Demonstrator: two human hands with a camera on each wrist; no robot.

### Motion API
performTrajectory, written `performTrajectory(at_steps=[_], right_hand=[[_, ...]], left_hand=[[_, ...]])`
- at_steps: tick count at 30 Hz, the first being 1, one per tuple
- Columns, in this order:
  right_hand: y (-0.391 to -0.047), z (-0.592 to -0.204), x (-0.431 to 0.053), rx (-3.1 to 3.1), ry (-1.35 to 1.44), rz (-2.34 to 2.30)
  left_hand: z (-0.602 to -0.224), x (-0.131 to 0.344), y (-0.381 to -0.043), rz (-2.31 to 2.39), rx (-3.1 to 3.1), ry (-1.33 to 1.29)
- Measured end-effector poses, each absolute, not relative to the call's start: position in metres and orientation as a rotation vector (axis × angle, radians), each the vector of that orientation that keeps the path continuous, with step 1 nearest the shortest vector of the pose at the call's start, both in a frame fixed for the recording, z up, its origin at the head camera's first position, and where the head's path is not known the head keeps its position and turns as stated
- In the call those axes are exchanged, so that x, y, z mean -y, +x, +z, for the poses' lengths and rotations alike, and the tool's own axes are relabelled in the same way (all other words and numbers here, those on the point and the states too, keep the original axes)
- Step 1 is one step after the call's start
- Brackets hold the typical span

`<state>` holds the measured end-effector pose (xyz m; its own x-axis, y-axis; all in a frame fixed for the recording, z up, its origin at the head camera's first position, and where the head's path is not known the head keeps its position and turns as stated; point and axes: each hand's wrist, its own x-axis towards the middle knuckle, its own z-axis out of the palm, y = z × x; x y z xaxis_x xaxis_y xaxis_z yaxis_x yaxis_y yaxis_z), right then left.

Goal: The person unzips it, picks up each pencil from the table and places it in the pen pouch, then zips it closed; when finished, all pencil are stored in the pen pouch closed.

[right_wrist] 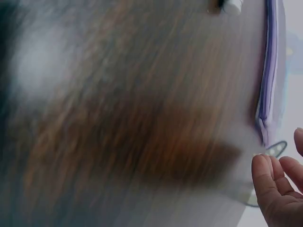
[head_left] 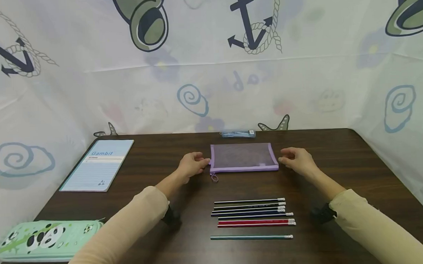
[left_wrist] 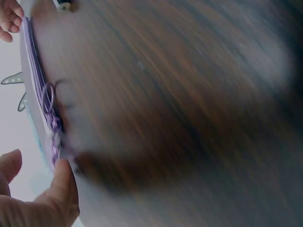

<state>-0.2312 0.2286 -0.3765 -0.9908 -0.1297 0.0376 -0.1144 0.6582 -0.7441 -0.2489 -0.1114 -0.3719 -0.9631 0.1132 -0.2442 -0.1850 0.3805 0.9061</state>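
Observation:
A purple zip pouch (head_left: 241, 157) with a see-through mesh face lies flat toward the back of the table. Its zipper edge faces me, and a round pull ring (head_left: 214, 178) hangs at the left corner. My left hand (head_left: 192, 165) is at the pouch's left end, thumb tip right at the edge, thumb and fingers spread apart in the left wrist view. Beside the right end is my right hand (head_left: 298, 160), its fingers loosely bent; in the right wrist view the fingertips (right_wrist: 259, 163) sit just off the zipper's end with nothing between them.
Several pencils (head_left: 251, 223), dark, red and green, lie in rows in front of the pouch. A blue notebook (head_left: 97, 166) is at the left, a green panda pencil case (head_left: 49, 239) at the front left. Behind the pouch lies a small light-blue packet (head_left: 238, 134), near the printed curtain.

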Motion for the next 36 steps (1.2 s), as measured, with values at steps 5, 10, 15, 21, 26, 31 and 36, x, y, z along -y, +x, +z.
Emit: performTrajectory(at_steps=[5,10,15,21,26,31,36], right_hand=[[-0.234,-0.379,-0.219,-2.814,-0.169,-1.291],[-0.237,-0.383,-0.214,-2.853,-0.125,-1.249],[-0.236,-0.383,-0.209,-2.876,-0.117,-1.21],[-0.237,-0.385,-0.21,-2.821,-0.092,-1.278],[-0.239,-0.387,-0.214,-2.768,-0.056,-1.363],[-0.239,-0.389,-0.214,-2.697,-0.028,-1.466],[-0.238,-0.387,-0.215,-2.666,-0.006,-1.523]], left_hand=[[-0.375,0.104,-0.249,1.733,-2.237,-0.152],[-0.377,0.096,-0.25,1.757,-2.221,-0.19],[-0.38,0.094,-0.25,1.743,-2.267,-0.223],[-0.382,0.093,-0.251,1.718,-2.307,-0.247],[-0.381,0.093,-0.253,1.736,-2.263,-0.222],[-0.381,0.094,-0.253,1.776,-2.192,-0.2],[-0.382,0.094,-0.252,1.799,-2.127,-0.167]])
